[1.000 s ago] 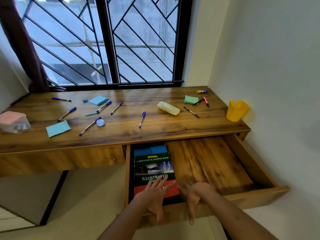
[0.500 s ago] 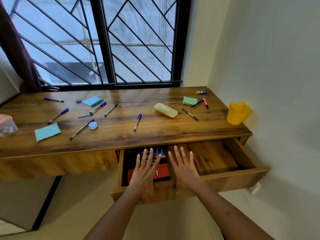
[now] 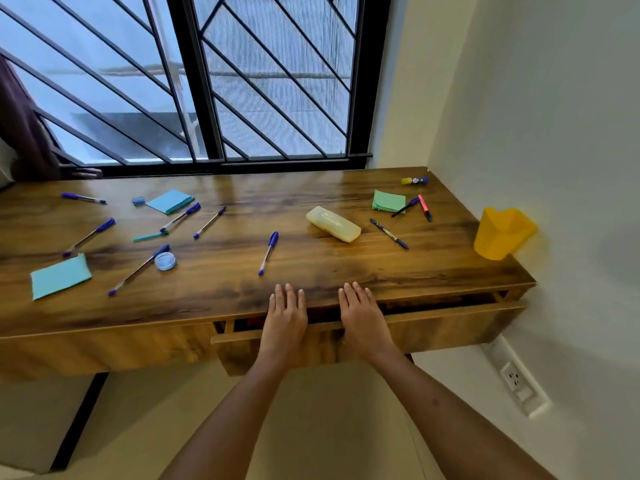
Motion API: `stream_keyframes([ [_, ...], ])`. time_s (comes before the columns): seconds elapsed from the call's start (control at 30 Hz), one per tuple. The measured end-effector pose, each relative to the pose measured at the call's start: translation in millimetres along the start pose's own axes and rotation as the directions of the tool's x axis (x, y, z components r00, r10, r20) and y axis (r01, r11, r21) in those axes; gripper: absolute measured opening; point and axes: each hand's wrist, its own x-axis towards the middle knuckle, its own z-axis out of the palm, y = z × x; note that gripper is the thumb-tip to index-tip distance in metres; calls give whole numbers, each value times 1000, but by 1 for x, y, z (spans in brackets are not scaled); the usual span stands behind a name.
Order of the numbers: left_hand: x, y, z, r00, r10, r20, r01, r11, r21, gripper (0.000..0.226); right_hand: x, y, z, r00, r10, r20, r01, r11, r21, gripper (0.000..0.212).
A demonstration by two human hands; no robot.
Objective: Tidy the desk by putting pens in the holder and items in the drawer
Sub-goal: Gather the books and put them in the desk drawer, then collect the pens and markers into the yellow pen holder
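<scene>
Head cam, lower middle: left hand (image 3: pixel 284 320) and right hand (image 3: pixel 363 320) lie flat, fingers straight, on the wood-grain drawer (image 3: pixel 450 327), open just a crack; no readable writing.

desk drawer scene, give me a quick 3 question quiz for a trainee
1. True or false: the drawer is fully shut.
2. What colour is the holder at the desk's right end? A) blue B) yellow C) green
3. Fill in: the left hand and right hand lie flat, fingers straight, on the drawer's ____ edge.

Key: 1 false, a narrow gap is open under the desk top. 2 B. 3 front.
</scene>
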Motion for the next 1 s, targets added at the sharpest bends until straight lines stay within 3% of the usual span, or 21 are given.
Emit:
stream_keyframes([
  [0.2,13,-2,-15,998,33,-46,-31,998,49,36,19,-3,5,986,-4,-169,-3,999,-44,29],
  [0.3,17,-4,-23,992,95,-81,-90,994,63,20,24,-3,3,974,-11,-224,-4,998,-67,16],
  [0.6,30,-2,-10,984,147,-101,-136,985,106,15,28,-7,9,965,17,-262,-37,997,-73,18],
  [0.87,28,-1,-12,991,110,-70,-101,987,122,18,29,-13,9,953,88,-290,-88,996,13,21],
  [1.0,29,5,-22,999,35,12,-36,993,116,19,28,-7,6,959,27,-282,-16,999,41,20],
])
